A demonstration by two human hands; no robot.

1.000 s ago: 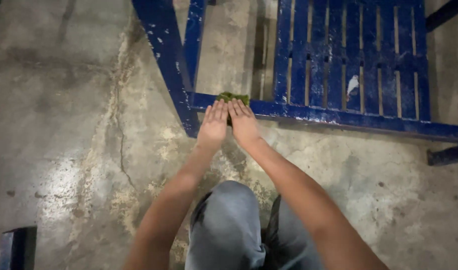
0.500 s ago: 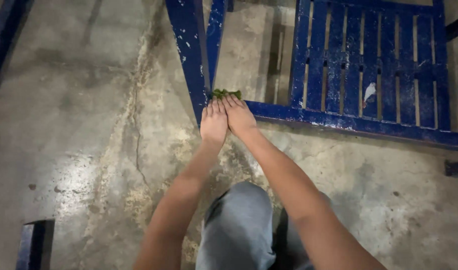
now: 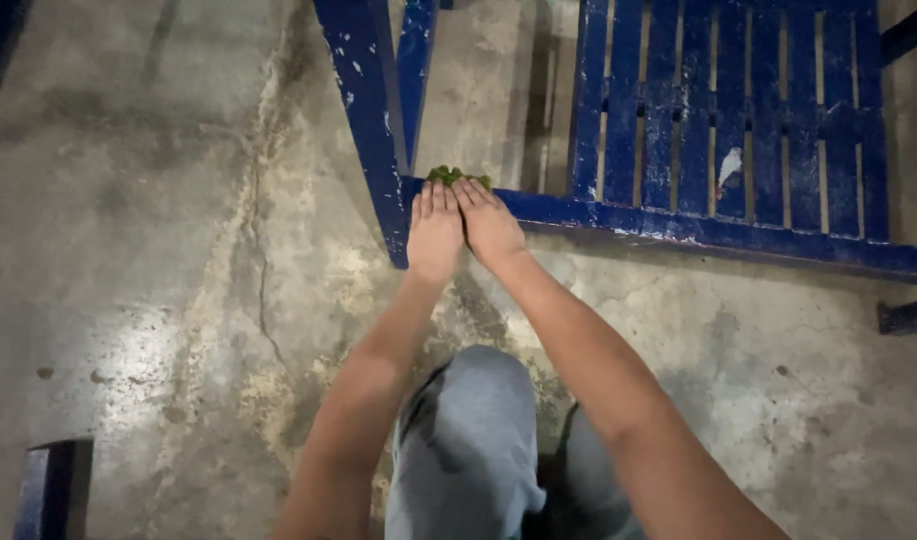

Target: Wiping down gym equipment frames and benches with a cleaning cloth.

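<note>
A green scouring pad [image 3: 457, 177] lies on the lower rail of a blue painted slatted frame [image 3: 679, 225], near its corner post. My left hand [image 3: 434, 232] and my right hand [image 3: 491, 225] lie side by side, palms down, fingers flat and pressed on the pad. Most of the pad is hidden under my fingers; only its far edge shows. Both my forearms reach forward from the bottom of the view.
The blue frame's slats [image 3: 739, 110] carry chipped paint and a white smear [image 3: 730, 166]. A cracked, stained concrete floor [image 3: 179, 250] lies all around. My knee in grey trousers [image 3: 469, 440] is below. Another blue piece [image 3: 44, 490] stands at bottom left.
Both hands with the pad slid left toward the corner post, then came back a little to the right along the rail. The view shifted slightly.
</note>
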